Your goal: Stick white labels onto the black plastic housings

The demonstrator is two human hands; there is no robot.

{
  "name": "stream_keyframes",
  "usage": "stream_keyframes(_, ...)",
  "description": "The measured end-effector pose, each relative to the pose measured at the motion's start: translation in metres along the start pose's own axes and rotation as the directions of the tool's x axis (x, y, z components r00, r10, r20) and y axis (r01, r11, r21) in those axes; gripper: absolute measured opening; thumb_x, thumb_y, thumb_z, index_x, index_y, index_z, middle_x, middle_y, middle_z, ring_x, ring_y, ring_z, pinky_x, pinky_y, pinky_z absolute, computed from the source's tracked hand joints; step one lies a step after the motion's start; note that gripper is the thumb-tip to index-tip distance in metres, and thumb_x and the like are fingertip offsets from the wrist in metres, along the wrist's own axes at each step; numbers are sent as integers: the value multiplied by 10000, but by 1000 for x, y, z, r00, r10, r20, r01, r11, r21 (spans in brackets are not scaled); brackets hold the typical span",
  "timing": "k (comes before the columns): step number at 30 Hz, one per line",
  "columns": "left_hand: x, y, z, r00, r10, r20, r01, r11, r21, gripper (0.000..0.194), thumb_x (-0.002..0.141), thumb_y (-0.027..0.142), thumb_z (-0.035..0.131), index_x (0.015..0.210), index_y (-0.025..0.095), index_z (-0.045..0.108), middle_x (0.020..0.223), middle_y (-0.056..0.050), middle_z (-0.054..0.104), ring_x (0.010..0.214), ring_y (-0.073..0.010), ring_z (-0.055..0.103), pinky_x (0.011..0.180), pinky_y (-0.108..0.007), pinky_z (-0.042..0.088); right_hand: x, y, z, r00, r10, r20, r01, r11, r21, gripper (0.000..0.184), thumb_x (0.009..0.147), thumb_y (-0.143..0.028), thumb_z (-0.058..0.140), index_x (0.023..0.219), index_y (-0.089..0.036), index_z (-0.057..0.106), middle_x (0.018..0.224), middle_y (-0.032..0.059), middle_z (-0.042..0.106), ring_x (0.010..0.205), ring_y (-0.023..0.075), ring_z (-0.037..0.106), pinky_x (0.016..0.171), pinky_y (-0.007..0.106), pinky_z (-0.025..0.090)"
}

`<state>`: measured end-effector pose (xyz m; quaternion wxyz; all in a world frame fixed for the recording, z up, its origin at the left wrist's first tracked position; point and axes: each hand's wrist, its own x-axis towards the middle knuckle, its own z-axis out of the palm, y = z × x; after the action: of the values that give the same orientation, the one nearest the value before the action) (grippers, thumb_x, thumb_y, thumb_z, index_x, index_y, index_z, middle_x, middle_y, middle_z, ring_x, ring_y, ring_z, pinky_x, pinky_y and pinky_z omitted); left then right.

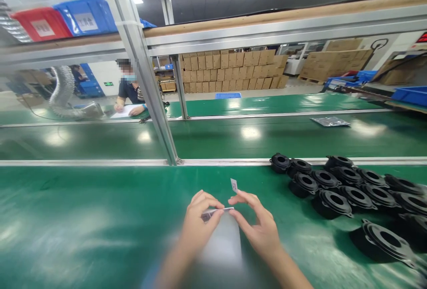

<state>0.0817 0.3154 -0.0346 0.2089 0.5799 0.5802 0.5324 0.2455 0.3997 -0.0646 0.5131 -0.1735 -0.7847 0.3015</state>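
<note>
My left hand [202, 211] pinches a strip of printed labels [208, 213] between thumb and fingers. From it a pale sheet [223, 240], seemingly the backing, hangs down between my forearms. My right hand [258, 220] is at the other end of the strip, its thumb tip touching the edge. A small white label [234, 185] with dark print stands up at the tip of the right index finger; it looks stuck there. To the right, several black ring-shaped housings [333, 202] with round center holes and side lugs rest on the green bench [116, 222].
An aluminium post [143, 66] rises beyond my hands, with a metal rail [220, 162] along the bench's far side. Behind it lies a silvery bag [330, 122]. Red [42, 24] and blue bins [86, 16] stand on the overhead shelf. A masked person [130, 88] sits across the line.
</note>
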Motion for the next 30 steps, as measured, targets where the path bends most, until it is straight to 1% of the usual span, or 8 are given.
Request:
stream_keyframes(3, 1, 2, -1, 999, -31, 32, 31, 999, -9, 87, 844, 231, 646, 889, 207, 717, 917, -65, 694, 936, -223, 634, 956, -425, 450, -1, -1, 0, 1000, 27, 4, -27, 999, 29, 414, 958, -137, 614, 1338, -262, 509, 933, 12, 672, 915, 208, 605, 889, 386, 453)
stream_keyframes(7, 3, 3, -2, 996, -61, 66, 61, 998, 11, 88, 850, 242, 647, 823, 217, 727, 830, -28, 709, 835, -185, 647, 1105, -464, 318, -4, -2, 2, 998, 63, -22, -63, 998, 28, 388, 953, -162, 631, 1308, -272, 522, 896, 4, 680, 886, 208, 615, 882, 374, 456)
stream_keyframes(11, 3, 0, -2, 996, -39, 81, 34, 998, 53, 109, 862, 241, 626, 795, 201, 702, 781, -17, 683, 782, -167, 636, 1113, -462, 304, -5, -2, 2, 996, 89, -30, -89, 996, 12, 366, 957, -197, 635, 1296, -286, 530, 877, -6, 680, 859, 199, 626, 868, 347, 465)
stream_keyframes(17, 4, -3, -6, 993, -8, 119, -6, 993, 119, 119, 887, 233, 605, 809, 199, 689, 803, -14, 674, 792, -156, 632, 1111, -451, 299, 0, -5, -4, 973, 208, 94, -217, 972, 89, 395, 955, -257, 595, 1332, -281, 478, 1013, 12, 658, 993, 209, 612, 982, 378, 421)
stream_keyframes(20, 4, -6, -7, 988, 21, 155, -50, 982, 183, 127, 895, 236, 601, 821, 199, 697, 796, -15, 670, 776, -153, 627, 1105, -452, 305, 3, -6, -6, 960, 258, 105, -266, 961, 72, 358, 944, -249, 588, 1290, -264, 494, 945, 7, 650, 958, 212, 615, 960, 384, 426)
stream_keyframes(26, 2, -11, -12, 960, 70, 271, -150, 946, 286, 183, 905, 265, 559, 830, 229, 722, 773, -20, 680, 778, -178, 629, 1020, -439, 384, 6, -16, -7, 967, 182, 180, -181, 983, -25, 454, 859, -151, 565, 1298, -248, 497, 916, 6, 668, 1022, 238, 569, 987, 431, 374)
stream_keyframes(28, 3, -14, -14, 953, 40, 301, -135, 944, 302, 211, 903, 293, 543, 815, 241, 728, 798, -29, 693, 818, -204, 631, 954, -424, 424, 7, -19, -7, 966, 174, 193, -169, 985, -40, 475, 827, -140, 564, 1286, -244, 503, 886, -10, 678, 1012, 228, 570, 989, 420, 374)
stream_keyframes(30, 5, -15, -15, 953, -32, 300, -65, 950, 306, 194, 878, 338, 563, 844, 248, 732, 858, -42, 712, 871, -232, 634, 875, -392, 464, 9, -21, -7, 970, 171, 174, -162, 985, -63, 478, 810, -141, 565, 1274, -242, 507, 871, -20, 686, 991, 217, 581, 984, 404, 384)
